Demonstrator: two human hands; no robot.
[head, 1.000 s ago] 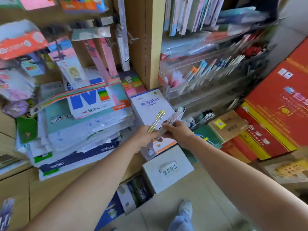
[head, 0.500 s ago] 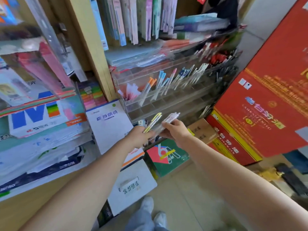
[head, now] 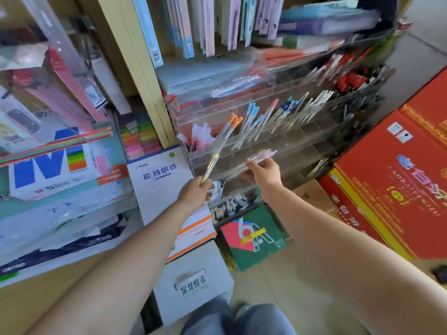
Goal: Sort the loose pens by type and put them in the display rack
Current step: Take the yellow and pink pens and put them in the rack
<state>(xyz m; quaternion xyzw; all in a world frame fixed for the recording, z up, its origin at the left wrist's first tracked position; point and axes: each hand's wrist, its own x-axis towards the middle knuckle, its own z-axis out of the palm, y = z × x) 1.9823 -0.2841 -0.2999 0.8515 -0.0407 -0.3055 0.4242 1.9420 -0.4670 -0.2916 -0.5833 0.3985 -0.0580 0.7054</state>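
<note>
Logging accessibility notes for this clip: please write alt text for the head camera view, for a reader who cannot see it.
A person's left hand pinches one yellow pen and the right hand grips a bundle of pens, both held in front of a clear tiered display rack. Orange-capped pens and blue-capped pens stand tilted in its upper compartments.

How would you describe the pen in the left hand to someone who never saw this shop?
Find the clear rack at centre. Before its left end, the left hand pinches the pen by its lower end. It is single and yellow; the right hand holds a pinkish bundle.
</note>
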